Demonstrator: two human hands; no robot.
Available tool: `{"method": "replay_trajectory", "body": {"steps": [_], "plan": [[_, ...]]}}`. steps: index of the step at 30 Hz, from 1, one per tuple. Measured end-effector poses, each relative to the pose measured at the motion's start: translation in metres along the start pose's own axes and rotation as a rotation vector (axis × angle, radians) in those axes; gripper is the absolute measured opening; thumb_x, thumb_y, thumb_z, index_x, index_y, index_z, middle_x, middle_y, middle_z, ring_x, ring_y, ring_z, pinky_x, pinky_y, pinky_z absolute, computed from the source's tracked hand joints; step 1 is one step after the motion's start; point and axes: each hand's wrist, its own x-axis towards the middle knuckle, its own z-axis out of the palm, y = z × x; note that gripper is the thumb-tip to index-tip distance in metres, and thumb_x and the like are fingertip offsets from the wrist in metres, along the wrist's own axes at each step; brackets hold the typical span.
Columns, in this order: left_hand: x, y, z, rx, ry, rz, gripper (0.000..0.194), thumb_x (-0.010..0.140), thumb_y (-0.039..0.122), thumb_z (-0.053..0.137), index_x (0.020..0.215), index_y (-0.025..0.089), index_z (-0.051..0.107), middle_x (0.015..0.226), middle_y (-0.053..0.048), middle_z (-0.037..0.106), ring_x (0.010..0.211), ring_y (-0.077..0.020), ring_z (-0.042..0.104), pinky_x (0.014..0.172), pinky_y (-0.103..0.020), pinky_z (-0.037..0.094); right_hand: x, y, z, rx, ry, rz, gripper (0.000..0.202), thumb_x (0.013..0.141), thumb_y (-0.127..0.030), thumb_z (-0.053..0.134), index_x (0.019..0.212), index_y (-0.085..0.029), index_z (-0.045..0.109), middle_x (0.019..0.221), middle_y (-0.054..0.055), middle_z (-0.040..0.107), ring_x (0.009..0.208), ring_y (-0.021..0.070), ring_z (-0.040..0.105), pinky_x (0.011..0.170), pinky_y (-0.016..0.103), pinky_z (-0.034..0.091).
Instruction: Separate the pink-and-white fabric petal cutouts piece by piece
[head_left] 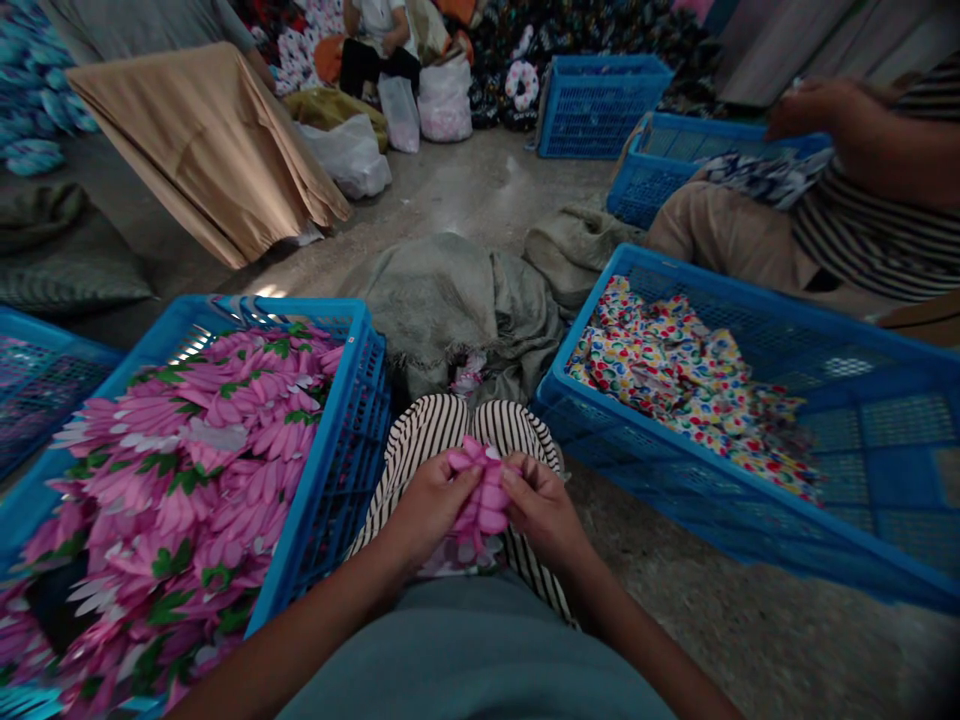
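Observation:
Over my lap, a pink petal-shaped fabric piece [491,508] is held up between both hands. My left hand [439,492] pinches its left side, thumb on top. On the right side, my right hand [541,497] grips it with thumb and fingertips. The fingers behind the fabric are hidden. Below it, more pink and white fabric [457,555] rests on my striped trousers. At my left stands a blue crate [352,318] heaped with similar pink pieces with green, leaf-like parts [225,440].
A blue crate [637,432] with colourful patterned fabric pieces [667,370] stands at my right. Grey-green sacks [442,290] lie ahead of my knees. A person in a striped top [885,200] sits at the right. Brown cloth [202,140] hangs at the upper left.

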Motion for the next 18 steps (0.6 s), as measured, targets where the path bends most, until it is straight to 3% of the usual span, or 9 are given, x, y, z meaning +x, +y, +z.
{"method": "replay_trajectory", "body": {"steps": [2,6,11,15,18], "plan": [[0.003,-0.001,-0.003,-0.047,0.011,-0.011,0.018,0.07,0.032,0.06,0.074,0.014,0.057,0.065,0.0,0.06,0.055,-0.0105,0.054,0.052,-0.02,0.042,-0.002,-0.003,-0.005,0.057,-0.058,0.015,0.03,0.072,-0.042,0.059,0.063,-0.017,0.044,0.053,-0.006,0.039,0.041,0.005,0.027,0.038,0.018,0.02],[0.007,0.011,-0.012,-0.39,-0.023,-0.148,0.01,0.068,0.021,0.061,0.064,0.014,0.055,0.053,0.003,0.056,0.047,-0.0086,0.051,0.05,-0.019,0.04,-0.004,-0.011,-0.019,0.015,-0.204,0.044,0.033,0.069,-0.042,0.062,0.059,-0.017,0.044,0.056,-0.004,0.042,0.043,0.0058,0.029,0.04,0.019,0.019],[-0.003,0.035,-0.01,-0.617,-0.272,-0.299,0.033,0.074,0.043,0.051,0.062,0.014,0.059,0.045,-0.001,0.055,0.043,-0.0126,0.051,0.053,-0.027,0.042,0.004,0.001,-0.019,0.091,-0.204,0.072,0.033,0.067,-0.041,0.065,0.058,-0.018,0.043,0.049,-0.006,0.04,0.04,0.0059,0.03,0.039,0.018,0.02],[-0.012,0.034,-0.008,-0.494,-0.372,-0.302,0.051,0.065,0.065,0.047,0.058,0.016,0.059,0.042,-0.002,0.054,0.045,-0.0149,0.055,0.052,-0.028,0.042,0.012,0.018,0.0,0.237,-0.201,0.22,0.038,0.059,-0.049,0.067,0.065,-0.02,0.043,0.044,-0.008,0.04,0.033,0.005,0.025,0.034,0.018,0.019],[-0.016,0.03,-0.023,-0.304,-0.23,-0.096,0.055,0.065,0.069,0.043,0.07,0.017,0.062,0.05,-0.003,0.059,0.048,-0.0158,0.057,0.051,-0.029,0.043,0.016,0.022,0.009,0.288,-0.221,0.266,0.038,0.062,-0.05,0.065,0.064,-0.021,0.042,0.042,-0.01,0.036,0.03,0.0033,0.018,0.032,0.016,0.019]]}}
